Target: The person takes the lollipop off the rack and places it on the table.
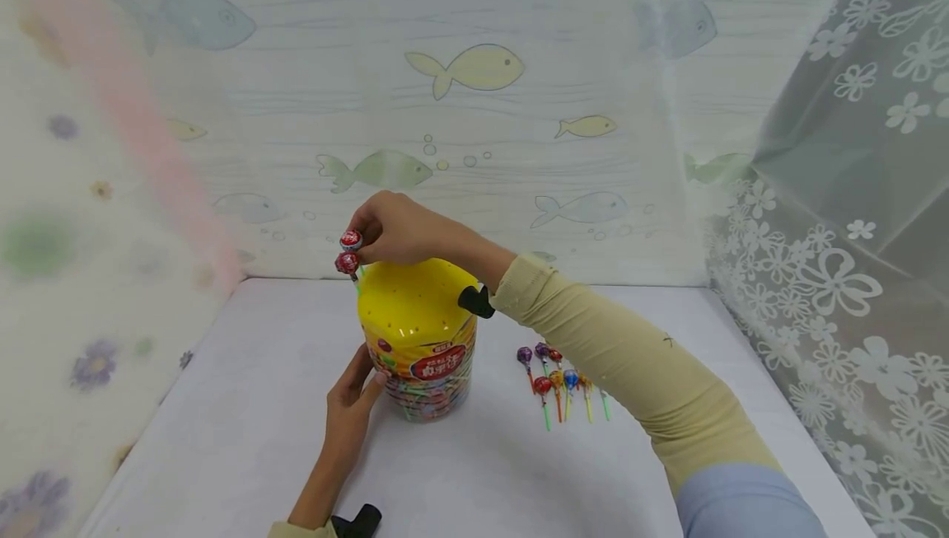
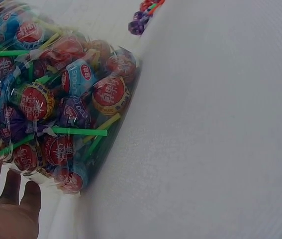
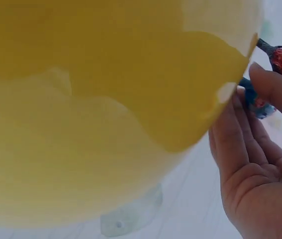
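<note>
A clear jar of wrapped lollipops (image 2: 36,99) stands upright under a domed yellow lid (image 1: 415,299) dotted with small holes. At the lid's far left side, my right hand (image 1: 400,229) pinches a red-and-blue lollipop (image 3: 260,105) between thumb and fingers. Just beside it, a red lollipop (image 1: 347,263) sticks out from the lid's edge, its green stick showing below the head. My left hand (image 1: 350,406) rests against the lower left side of the jar, fingers (image 2: 30,199) extended and partly hidden behind it in the head view.
On the white table (image 1: 504,488), several loose lollipops (image 1: 556,381) lie in two rough rows right of the jar, partly hidden by my right sleeve (image 1: 615,340). A fish-print curtain (image 1: 474,109) hangs behind, with a lace-patterned sheet (image 1: 838,291) at the right.
</note>
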